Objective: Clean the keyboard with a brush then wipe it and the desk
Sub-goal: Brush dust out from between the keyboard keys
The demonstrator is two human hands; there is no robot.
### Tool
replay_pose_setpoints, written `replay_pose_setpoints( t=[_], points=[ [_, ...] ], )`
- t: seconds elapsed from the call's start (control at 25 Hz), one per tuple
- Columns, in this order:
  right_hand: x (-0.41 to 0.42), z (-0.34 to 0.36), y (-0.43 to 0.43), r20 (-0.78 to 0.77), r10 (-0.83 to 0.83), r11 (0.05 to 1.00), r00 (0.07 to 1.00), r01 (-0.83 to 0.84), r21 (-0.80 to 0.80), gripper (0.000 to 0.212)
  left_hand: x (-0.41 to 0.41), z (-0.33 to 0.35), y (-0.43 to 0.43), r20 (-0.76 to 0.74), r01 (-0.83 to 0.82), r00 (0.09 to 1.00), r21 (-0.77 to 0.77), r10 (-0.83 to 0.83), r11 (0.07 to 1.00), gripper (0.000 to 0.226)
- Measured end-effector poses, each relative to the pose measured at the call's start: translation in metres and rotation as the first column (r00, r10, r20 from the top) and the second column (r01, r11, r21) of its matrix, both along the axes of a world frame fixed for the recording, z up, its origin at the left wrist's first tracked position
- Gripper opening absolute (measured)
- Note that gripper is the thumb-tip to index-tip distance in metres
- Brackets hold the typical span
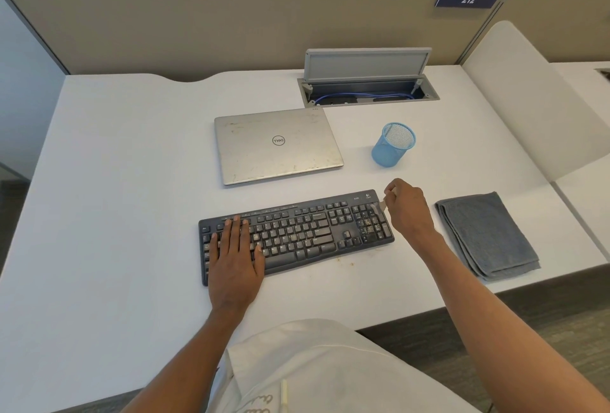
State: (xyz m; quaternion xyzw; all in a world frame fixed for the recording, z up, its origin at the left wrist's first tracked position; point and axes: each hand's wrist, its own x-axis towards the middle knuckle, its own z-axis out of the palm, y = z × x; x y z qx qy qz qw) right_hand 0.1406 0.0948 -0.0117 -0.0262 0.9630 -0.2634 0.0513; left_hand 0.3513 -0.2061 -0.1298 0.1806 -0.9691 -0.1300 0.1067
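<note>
Item: black keyboard [297, 231], lying near the front edge of the white table [115, 181], slightly angled. Debris [368, 225] sits on the number pad, with a few specks on the table just in front.

Left hand [236, 254]: flat, fingers straight, pressing on the keyboard's left end.

Right hand [407, 207]: fingers curled, pinching a small pale brush [379, 206] at the keyboard's far right corner; the brush is blurred.

Folded grey cloth [488, 234]: right of the keyboard, apart from it.

Behind the keyboard: closed silver Dell laptop [277, 145]; blue mesh pen cup [392, 145], upright; open cable box [368, 90] holding a blue cable.
</note>
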Motion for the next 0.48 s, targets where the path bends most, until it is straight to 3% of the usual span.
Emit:
replay_pose_setpoints(
  t=[0.48],
  points=[
    [-0.0014, 0.0016, -0.0011, -0.042, -0.021, 1.000, 0.999, 0.020, -0.019, 0.015, 0.0002, -0.0008, 0.0001, -0.027, 0.002, 1.000, 0.004, -0.002, 1.000, 0.061]
  ],
)
